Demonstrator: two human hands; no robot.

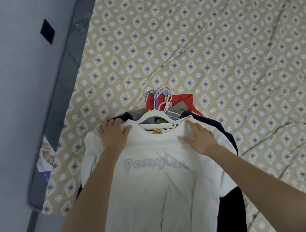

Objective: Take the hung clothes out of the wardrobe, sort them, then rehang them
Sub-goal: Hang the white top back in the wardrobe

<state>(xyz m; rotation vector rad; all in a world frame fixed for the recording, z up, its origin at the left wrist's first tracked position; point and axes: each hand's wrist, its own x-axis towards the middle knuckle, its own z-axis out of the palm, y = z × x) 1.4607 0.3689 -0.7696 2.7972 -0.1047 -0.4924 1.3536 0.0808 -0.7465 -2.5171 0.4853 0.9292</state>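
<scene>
- Garments on hangers [161, 102] lie in one heap at the near corner of the bed [236, 41]. A white sweatshirt [160, 191] is on top, and its lower part appears to droop past the mattress edge toward the person.
- The left hand [113, 134] holds one shoulder of the sweatshirt, fingers bent over the edge with the tips out of sight. The right hand [200, 138] lies flat on the other shoulder, fingers spread, gripping nothing.
- First likely risk: the blue, pink and white hooks bunch together above the collar. Lifting the top piece alone could snag a neighbouring hanger or drag it along.
- Second: the heap sits at the very edge of the bed. A tug toward the body may pull the dark garments [222, 136] underneath onto the floor.
- Third: with only one hand gripping, the sweatshirt could slide off its white hanger [148, 116] on the flat-hand side and need rehanging from scratch.
- A red garment [188, 100] shows low in the heap beside the hooks, so sorting probably means peeling the layers off one at a time.
</scene>
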